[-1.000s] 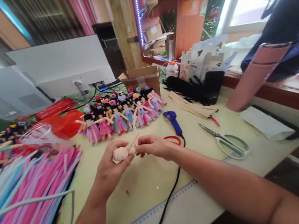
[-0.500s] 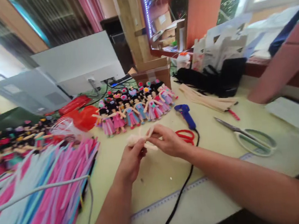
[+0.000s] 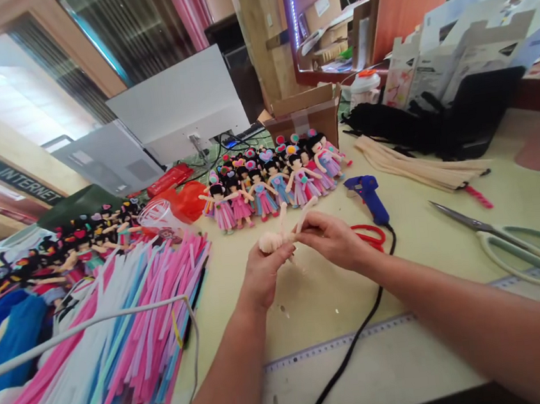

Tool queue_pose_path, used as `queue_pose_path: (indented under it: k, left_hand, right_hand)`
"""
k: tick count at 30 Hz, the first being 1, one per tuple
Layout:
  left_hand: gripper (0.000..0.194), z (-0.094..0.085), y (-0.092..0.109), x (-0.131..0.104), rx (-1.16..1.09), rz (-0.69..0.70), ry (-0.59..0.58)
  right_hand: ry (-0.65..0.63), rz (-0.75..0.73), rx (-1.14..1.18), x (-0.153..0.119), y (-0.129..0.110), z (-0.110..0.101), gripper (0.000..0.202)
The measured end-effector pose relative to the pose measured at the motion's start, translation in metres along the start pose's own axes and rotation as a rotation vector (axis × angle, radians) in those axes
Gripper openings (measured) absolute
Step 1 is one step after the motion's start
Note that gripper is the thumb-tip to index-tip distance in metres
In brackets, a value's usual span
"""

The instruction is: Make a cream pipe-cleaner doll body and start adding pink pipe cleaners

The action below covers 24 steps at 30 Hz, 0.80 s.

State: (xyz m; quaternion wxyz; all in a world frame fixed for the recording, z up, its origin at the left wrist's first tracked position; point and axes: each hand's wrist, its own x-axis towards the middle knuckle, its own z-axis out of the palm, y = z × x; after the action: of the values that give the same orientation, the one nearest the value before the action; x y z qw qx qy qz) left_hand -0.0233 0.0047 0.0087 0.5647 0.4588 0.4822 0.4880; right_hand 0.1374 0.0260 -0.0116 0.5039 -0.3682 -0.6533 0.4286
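Above the table, my left hand [image 3: 262, 278] is closed round a small cream doll body [image 3: 269, 242] of wound fuzzy pipe cleaner, its rounded coil pointing left. Thin cream ends stick up and down from it. My right hand [image 3: 332, 239] pinches a loose cream pipe cleaner [image 3: 307, 209] close to the coil's right side. The fingers partly hide where the two meet. Just beyond the hands stand several finished dolls [image 3: 262, 193] with black hair and pink or blue skirts. To the right lies a blue hot glue gun [image 3: 367, 198], with red-handled scissors [image 3: 369, 235] partly behind my right wrist.
Large pale-green scissors [image 3: 510, 241] and a cream pipe-cleaner bundle [image 3: 415, 164] lie right. Coloured pipe cleaners [image 3: 132, 313] heap at left, crossed by a grey cable [image 3: 119, 324]. A ruler strip [image 3: 309, 352] and black cord [image 3: 349, 361] run along the front. A cardboard box [image 3: 311, 111] stands behind the dolls.
The view has swung left, so the scene sits further right. The held coil shows more plainly, and its loose ends now point upward. Both hands keep their hold.
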Motion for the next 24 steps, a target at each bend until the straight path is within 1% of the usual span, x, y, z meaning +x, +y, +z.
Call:
queue_pose_path:
  k: [3, 9, 12, 16, 19, 22, 24]
  left_hand:
    - [0.028, -0.001, 0.000, 0.000, 0.025, 0.043, -0.003]
    - [0.026, -0.006, 0.001, -0.001, 0.144, 0.112, -0.026]
    - [0.029, -0.008, 0.004, -0.001, 0.228, 0.143, -0.029]
    - [0.028, -0.013, 0.008, -0.002, 0.364, 0.196, -0.048]
    - [0.025, -0.017, 0.011, -0.002, 0.423, 0.220, -0.118]
    - [0.020, -0.019, 0.013, -0.003, 0.462, 0.207, -0.211]
    - [0.018, -0.021, 0.014, -0.003, 0.480, 0.202, -0.250]
  right_hand:
    - [-0.023, 0.033, 0.062, 0.002, -0.003, -0.002, 0.015]
    - [-0.063, 0.156, 0.136, 0.004, -0.008, -0.007, 0.019]
    - [-0.098, 0.252, 0.190, 0.003, -0.009, -0.009, 0.020]
    - [-0.208, 0.412, 0.206, 0.003, -0.013, -0.013, 0.024]
    - [-0.289, 0.464, 0.209, 0.002, -0.016, -0.014, 0.027]
    - [-0.347, 0.459, 0.238, 0.002, -0.017, -0.015, 0.029]
    - [-0.379, 0.449, 0.258, 0.001, -0.017, -0.014, 0.029]
